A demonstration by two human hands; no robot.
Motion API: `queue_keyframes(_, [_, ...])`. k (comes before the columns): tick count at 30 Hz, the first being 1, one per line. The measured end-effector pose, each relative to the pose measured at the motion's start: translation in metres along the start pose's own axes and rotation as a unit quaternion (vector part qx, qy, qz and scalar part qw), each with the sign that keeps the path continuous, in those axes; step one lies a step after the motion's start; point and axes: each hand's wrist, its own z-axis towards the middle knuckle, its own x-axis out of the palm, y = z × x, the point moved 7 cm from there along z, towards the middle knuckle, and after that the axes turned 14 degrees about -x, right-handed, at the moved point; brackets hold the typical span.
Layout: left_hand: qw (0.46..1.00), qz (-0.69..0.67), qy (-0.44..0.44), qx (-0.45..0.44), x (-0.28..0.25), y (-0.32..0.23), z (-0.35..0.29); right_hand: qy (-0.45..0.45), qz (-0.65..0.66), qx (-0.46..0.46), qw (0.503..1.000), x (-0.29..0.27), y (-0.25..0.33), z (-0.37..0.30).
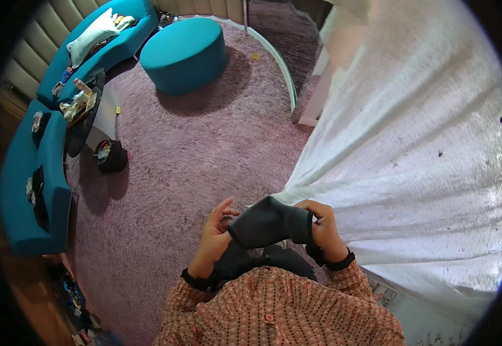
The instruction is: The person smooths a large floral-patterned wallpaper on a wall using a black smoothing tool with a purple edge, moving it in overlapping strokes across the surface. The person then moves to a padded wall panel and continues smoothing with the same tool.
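A dark grey fabric sleeve (262,222) with banded edges spans the space between my two hands, in front of my body. My right hand (326,228) is closed on its right end, the fingers bent round the narrower band. At the wider left end, my left hand (215,230) touches the sleeve's edge. Its fingers are raised and apart, while the cloth hides its thumb. A dark band circles each wrist.
White sheer cloth (412,161) hangs along the right, close to my right hand. Purple carpet (205,150) covers the floor. Farther off stand a round teal ottoman (184,57), a curved teal sofa (20,190) with clothes, a dark low table (83,130) and a black bag (111,157).
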Motion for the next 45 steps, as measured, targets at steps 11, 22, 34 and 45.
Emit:
queue_keyframes(11, [0.991,0.022,0.063,0.119,-0.158,-0.11,0.029,0.022,0.151,0.05,0.987,0.154,0.008,0.15])
queue_keyframes(22, [0.966,0.114,-0.157,0.173,-0.288,-0.085,0.012,0.228,0.028,0.25,0.941,0.25,-0.091,0.181])
queue_keyframes(34, [0.951,-0.222,-0.213,-0.039,-0.312,-0.087,0.082,0.184,0.144,0.347,0.908,0.272,-0.152,0.278])
queue_keyframes(45, [0.954,-0.162,-0.251,-0.023,-0.295,-0.193,0.261,0.042,0.167,0.155,0.973,0.174,-0.181,0.436])
